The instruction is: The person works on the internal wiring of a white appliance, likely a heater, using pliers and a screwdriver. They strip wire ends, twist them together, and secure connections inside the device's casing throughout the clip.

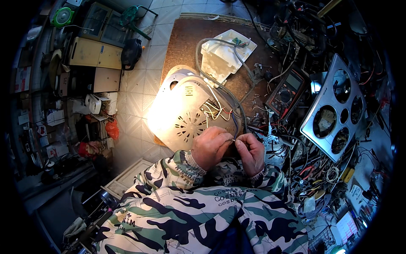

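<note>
Two edges of the brown tabletop [186, 46] show: the far one and the left one, with tiled floor [141, 91] beyond the left. The widest bare stretch lies at the far left; on the right, a multimeter [287, 91], a metal panel with round holes [311, 125] and tangled wires and tools crowd in.

The left hand [210, 147] and right hand [250, 153] meet at the near edge of a pale casing [190, 109], fingertips almost together, both closed in a pinch on a thin dark wire [235, 134]; its end is hidden by the fingers.

That wire runs back to the casing, which lies on the tabletop, strongly lit at its left. The casing has a ring of slots and an opening with loose white and yellow leads. A grey cable [197, 55] loops past a white plastic housing [220, 61] behind it.
</note>
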### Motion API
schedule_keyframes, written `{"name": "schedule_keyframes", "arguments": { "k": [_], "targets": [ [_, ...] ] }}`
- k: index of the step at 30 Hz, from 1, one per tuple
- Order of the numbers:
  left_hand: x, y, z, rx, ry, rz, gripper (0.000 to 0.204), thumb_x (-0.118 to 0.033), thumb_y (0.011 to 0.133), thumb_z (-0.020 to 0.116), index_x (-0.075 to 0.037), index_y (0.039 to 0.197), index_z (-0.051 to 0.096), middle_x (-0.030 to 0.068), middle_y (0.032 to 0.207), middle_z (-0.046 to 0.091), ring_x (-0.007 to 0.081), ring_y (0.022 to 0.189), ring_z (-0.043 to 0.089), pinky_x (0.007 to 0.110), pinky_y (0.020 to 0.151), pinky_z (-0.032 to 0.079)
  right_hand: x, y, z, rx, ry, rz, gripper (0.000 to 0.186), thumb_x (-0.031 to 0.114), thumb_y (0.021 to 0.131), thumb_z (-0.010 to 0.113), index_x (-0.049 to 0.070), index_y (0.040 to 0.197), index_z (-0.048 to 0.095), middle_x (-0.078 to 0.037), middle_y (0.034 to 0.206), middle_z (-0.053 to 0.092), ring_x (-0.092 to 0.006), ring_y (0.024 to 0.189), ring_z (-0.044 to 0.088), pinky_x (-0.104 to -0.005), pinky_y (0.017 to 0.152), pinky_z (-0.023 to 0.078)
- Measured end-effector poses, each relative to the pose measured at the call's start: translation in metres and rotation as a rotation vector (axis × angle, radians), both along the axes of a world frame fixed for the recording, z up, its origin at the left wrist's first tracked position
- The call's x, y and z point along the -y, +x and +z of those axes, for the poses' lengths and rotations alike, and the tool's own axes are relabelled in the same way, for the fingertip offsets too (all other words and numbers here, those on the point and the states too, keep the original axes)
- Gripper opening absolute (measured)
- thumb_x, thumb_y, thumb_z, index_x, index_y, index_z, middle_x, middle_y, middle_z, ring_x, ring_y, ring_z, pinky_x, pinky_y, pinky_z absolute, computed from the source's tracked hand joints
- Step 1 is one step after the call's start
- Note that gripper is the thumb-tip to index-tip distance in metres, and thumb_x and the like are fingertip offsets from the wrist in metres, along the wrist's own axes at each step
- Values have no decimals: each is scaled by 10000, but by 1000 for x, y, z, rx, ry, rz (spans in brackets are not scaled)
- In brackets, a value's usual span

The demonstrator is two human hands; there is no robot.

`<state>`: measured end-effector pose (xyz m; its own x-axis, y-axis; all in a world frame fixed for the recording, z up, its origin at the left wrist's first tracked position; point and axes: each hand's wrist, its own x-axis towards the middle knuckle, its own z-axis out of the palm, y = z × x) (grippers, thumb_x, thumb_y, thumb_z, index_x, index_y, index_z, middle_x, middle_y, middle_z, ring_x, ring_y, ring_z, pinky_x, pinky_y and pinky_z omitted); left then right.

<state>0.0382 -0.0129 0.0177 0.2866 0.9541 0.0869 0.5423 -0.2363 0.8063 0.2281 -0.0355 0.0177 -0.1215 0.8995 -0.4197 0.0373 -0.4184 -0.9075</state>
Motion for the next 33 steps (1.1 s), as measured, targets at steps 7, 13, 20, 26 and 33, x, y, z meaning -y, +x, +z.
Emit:
{"name": "schedule_keyframes", "arguments": {
  "k": [7, 13, 20, 26, 33],
  "targets": [
    [1, 0, -1, 3, 6, -1, 148, -76, 863, 775, -50, 1008, 755, 115, 957, 718, 313, 868, 719, 403, 740, 590, 0, 1, 0, -8, -12, 4, 165, 138, 1055, 646, -24, 1023, 652, 9, 756, 628, -38, 664, 541, -233, 608, 451],
    [2, 1, 1, -8, 17, -4, 140, -89, 871, 775, -58, 1003, 744, 114, 957, 714, 310, 864, 717, 405, 732, 587, -1, 0, 2, 43, -56, 10, 191, 155, 1055, 670, -28, 1002, 675, -17, 760, 673, -51, 682, 589, -241, 628, 490],
    [2, 1, 0, 3, 8, 2, 130, -84, 880, 765, -56, 1003, 735, 117, 958, 710, 314, 865, 717, 410, 730, 585, -2, 1, 2, 10, -79, 22, 203, 161, 1065, 673, -27, 989, 685, -13, 756, 674, -52, 682, 585, -242, 634, 495],
    [0, 0, 3, -4, 7, -8, 121, -81, 883, 758, -57, 998, 727, 116, 953, 706, 319, 856, 716, 414, 722, 583, 0, 8, -3, -162, -232, 11, 169, 154, 1060, 679, -2, 997, 695, 21, 785, 665, -37, 686, 573, -210, 620, 456],
    [3, -1, 2, 11, -5, -22, 110, -76, 884, 755, -55, 987, 723, 120, 928, 700, 325, 847, 714, 417, 724, 582, 1, 10, -5, -199, -252, -16, 95, 90, 1019, 724, -4, 1012, 717, 20, 790, 683, -31, 665, 583, -201, 592, 444]
  ]
}}
